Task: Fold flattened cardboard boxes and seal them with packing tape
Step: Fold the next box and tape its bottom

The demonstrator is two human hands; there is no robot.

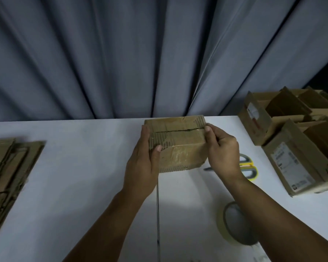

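Observation:
A small brown cardboard box (178, 142) is held above the white table (83, 176), its flaps closed with a seam across the top and shiny tape over the near side. My left hand (144, 163) grips its left end, thumb on the front face. My right hand (222, 152) grips the right end, thumb at the seam. A roll of packing tape (235, 224) lies on the table near my right forearm.
A stack of flattened cardboard (8, 171) lies at the left edge. Folded open boxes (292, 140) stand at the right. Yellow-handled scissors (250, 167) lie behind my right hand. A grey curtain (140, 53) hangs beyond the table's far edge.

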